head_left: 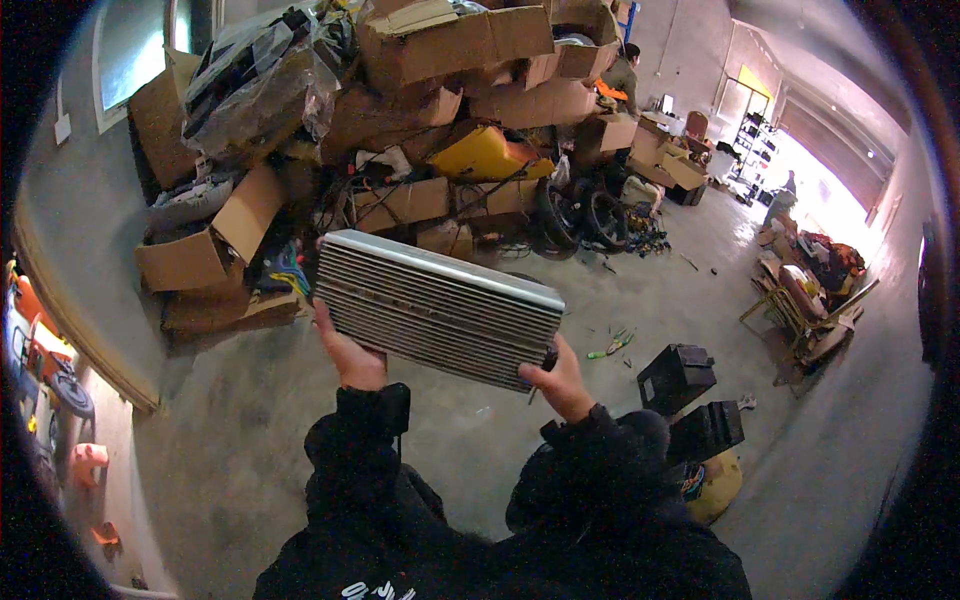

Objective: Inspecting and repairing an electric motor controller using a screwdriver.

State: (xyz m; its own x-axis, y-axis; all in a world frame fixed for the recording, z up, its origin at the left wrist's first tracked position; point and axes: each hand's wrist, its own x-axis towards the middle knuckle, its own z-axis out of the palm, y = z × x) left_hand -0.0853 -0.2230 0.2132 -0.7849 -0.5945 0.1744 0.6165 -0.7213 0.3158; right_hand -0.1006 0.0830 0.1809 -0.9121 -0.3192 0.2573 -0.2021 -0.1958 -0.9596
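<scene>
Both my hands hold up a long, silver, finned metal case (pixel 440 310), which looks like a motor controller. It tilts down to the right, its ribbed face toward me. My left hand (pixel 352 355) grips its left end from below, fingers partly hidden behind it. My right hand (pixel 562 382) clasps the lower right corner, thumb on the front edge. Beside the case's left end are coloured wires (pixel 288 272); I cannot tell whether they are joined to it.
Cardboard boxes (pixel 455 40) of parts are piled ahead, with a yellow panel (pixel 490 155) and wheels (pixel 605 218). Green-handled pliers (pixel 610 345) and two black, battery-like boxes (pixel 676 378) lie to the right. A person (pixel 622 80) is at the back. Scrap is heaped around a chair frame (pixel 800 310).
</scene>
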